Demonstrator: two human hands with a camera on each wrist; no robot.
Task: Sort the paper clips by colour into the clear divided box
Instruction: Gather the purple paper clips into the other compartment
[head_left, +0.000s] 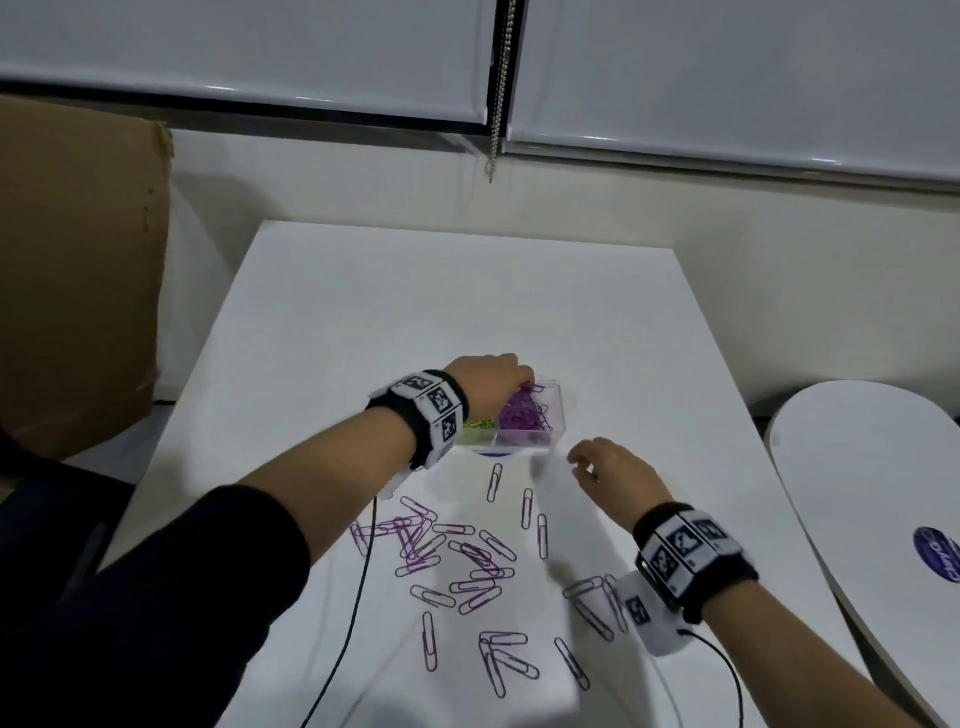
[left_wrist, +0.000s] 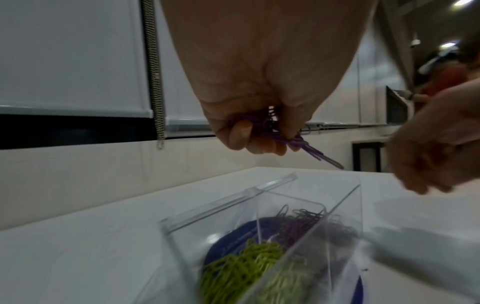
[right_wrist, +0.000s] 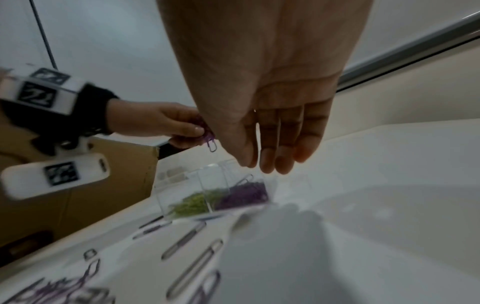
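The clear divided box (head_left: 556, 415) stands mid-table, with green clips (head_left: 478, 425) in its left compartment and purple clips (head_left: 522, 415) in its right one. My left hand (head_left: 493, 382) hovers over the box and grips a bunch of purple paper clips (left_wrist: 293, 142), whose ends stick out below the fingers (left_wrist: 241, 133). My right hand (head_left: 608, 467) hangs just right of the box's near corner, fingers (right_wrist: 275, 156) straight and relaxed, holding nothing. Several purple clips (head_left: 457, 561) lie scattered on the white table in front of the box.
A brown cardboard box (head_left: 78, 270) stands left of the table (head_left: 363, 291). A white round surface with a blue logo (head_left: 883, 467) is on the right. Black cables (head_left: 353, 613) run from both wrist bands across the near table. A blind chain (head_left: 498, 93) hangs at the back wall.
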